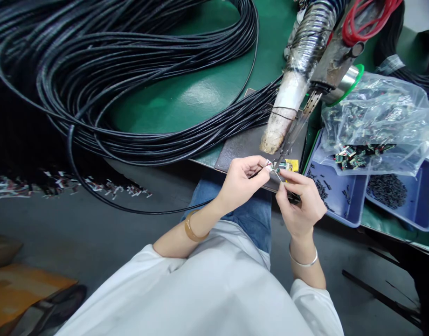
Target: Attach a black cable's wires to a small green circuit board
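Observation:
At the front edge of the bench my left hand [242, 179] is closed, its fingertips pinching the stripped end of a black cable [165, 212] that runs under the wrist. My right hand [301, 200] is also closed, with a thin pale wire [278, 176] between thumb and fingers. Between the fingertips sits a small green circuit board [279, 165], next to a yellow block [292, 164]. The soldering iron [307, 107] is fixed above, and its tip comes down at the board. Fingers partly hide the joint.
Looped black cables [144, 60] cover the bench's left side. A taped hose [282, 107] hangs beside the iron. To the right are two blue trays [354, 205] with small black pieces, and a clear bag [378, 116] of circuit boards. Red wire [350, 28] is coiled above.

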A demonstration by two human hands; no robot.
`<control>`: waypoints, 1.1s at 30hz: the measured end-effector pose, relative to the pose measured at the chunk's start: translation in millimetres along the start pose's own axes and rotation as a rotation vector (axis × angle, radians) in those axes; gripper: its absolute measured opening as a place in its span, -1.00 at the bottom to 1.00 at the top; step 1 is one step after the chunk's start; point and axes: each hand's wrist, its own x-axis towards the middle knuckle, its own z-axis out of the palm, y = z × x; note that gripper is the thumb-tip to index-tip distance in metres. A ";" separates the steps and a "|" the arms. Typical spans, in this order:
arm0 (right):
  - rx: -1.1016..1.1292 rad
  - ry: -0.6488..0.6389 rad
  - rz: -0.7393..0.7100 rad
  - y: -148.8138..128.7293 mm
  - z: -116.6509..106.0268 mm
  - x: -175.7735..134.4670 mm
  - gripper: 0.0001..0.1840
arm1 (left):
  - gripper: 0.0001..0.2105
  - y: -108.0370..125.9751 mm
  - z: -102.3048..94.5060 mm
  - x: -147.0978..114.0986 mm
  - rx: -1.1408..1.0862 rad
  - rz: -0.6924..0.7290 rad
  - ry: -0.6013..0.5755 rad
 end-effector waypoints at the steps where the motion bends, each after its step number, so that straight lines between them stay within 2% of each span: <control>1: -0.001 -0.002 0.003 -0.1 0.0 0.1 -0.65 | -0.64 0.4 -0.2 -0.1 0.001 -0.004 -0.001; 9: -0.010 -0.008 0.000 -2.2 1.3 1.4 -0.64 | -0.67 2.7 0.7 0.3 0.014 -0.008 0.019; 17: -0.026 -0.045 -0.046 -1.5 0.7 -2.2 -0.65 | -0.62 -6.5 -3.8 -0.9 0.070 -0.061 0.029; 25: 0.123 -0.008 0.120 -1.0 1.3 -3.1 -0.67 | -0.66 -0.7 -0.8 -2.5 0.011 -0.063 -0.023; 29: 0.071 -0.035 0.054 0.6 0.1 -2.6 -0.67 | -0.65 -3.4 -1.7 -3.1 0.023 -0.070 -0.021; 33: 0.046 -0.034 0.047 2.6 0.8 -0.5 -0.68 | -0.63 -6.3 -3.0 -0.1 0.039 -0.048 -0.025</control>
